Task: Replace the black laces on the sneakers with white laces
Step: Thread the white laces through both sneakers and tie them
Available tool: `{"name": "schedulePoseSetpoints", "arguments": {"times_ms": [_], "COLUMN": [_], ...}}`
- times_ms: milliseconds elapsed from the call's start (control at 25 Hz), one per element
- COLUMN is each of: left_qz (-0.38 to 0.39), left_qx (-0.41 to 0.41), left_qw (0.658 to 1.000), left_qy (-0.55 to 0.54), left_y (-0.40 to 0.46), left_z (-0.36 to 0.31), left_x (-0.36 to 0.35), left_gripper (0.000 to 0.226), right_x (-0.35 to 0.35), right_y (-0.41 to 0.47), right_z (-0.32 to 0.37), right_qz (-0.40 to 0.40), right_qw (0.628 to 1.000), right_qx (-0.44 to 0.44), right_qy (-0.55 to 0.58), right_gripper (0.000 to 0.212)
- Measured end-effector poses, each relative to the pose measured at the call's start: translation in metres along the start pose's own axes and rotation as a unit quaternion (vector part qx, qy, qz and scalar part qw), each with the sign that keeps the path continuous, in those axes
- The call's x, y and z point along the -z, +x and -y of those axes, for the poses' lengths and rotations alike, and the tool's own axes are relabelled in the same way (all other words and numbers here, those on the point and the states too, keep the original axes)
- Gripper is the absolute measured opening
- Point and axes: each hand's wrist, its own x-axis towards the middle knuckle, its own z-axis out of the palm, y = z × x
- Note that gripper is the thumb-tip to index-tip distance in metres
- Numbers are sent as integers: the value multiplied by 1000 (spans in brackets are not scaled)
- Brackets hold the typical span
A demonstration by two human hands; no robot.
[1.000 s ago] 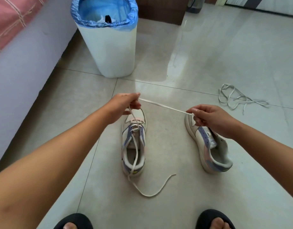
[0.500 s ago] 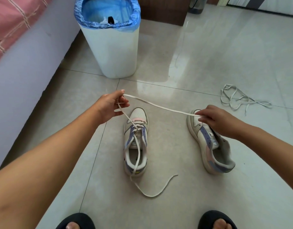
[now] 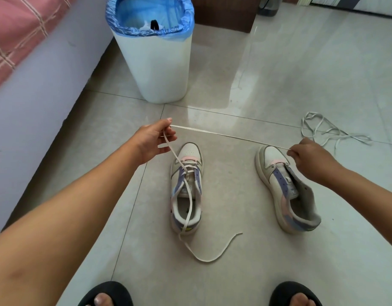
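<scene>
Two white sneakers with purple and pink panels stand on the tiled floor. The left sneaker (image 3: 187,186) has a white lace (image 3: 226,135) threaded through its lowest eyelets; one end trails over the heel onto the floor. My left hand (image 3: 153,140) pinches that lace above the toe. The lace runs taut from there to my right hand (image 3: 310,155), which is closed on its other end above the right sneaker (image 3: 285,191). The right sneaker has no lace. A second white lace (image 3: 329,131) lies loose on the floor at the right.
A white bin (image 3: 155,62) with a blue liner stands beyond the sneakers; something black shows inside it. A bed edge (image 3: 31,96) with pink bedding runs along the left. My feet in black slippers (image 3: 106,294) are at the bottom edge.
Both hands have moved apart: the left hand shifted left and away from the toe, the right hand shifted right. The stretch of lace between them has grown longer and stays taut.
</scene>
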Motion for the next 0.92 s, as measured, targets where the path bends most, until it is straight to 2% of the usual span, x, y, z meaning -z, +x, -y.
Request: {"name": "schedulePoseSetpoints", "arguments": {"times_ms": [80,120,200,280,360,440,520,560,720,800,920], "left_qz": [14,22,33,42,49,69,82,78,-6,-23,-8], "left_qx": [-12,-22,-46,-73,-112,-154,-181,-191,-189,-162,-132], "left_qw": [999,998,994,983,954,896,839,828,825,812,804], "left_qy": [27,49,98,161,272,411,506,522,533,561,580], "left_y": [-2,-3,-4,-4,-2,-2,-3,-3,-15,-23,-31], "left_z": [-3,-6,-13,-19,-20,-17,-11,-7,11,27,51], "left_x": [-6,-11,-27,-46,-67,-85,-93,-90,-50,-33,-27], "left_gripper": [27,26,24,23,29,40,44,46,23,20,19], "right_x": [0,-1,-11,-28,-44,-52,-56,-56,-59,-62,-67], "right_y": [2,1,-5,-14,-22,-25,-24,-23,-17,-15,-16], "right_z": [5,11,25,42,65,90,116,129,166,177,182], "right_qz": [21,27,70,169,249,269,264,253,171,142,119], "right_qw": [990,968,892,816,741,695,689,687,662,672,700], "right_qx": [-72,-120,-216,-276,-313,-320,-311,-304,-285,-282,-288], "right_qy": [122,219,391,479,540,585,600,609,672,669,642], "right_gripper": [23,18,10,13,13,14,17,17,29,32,34]}}
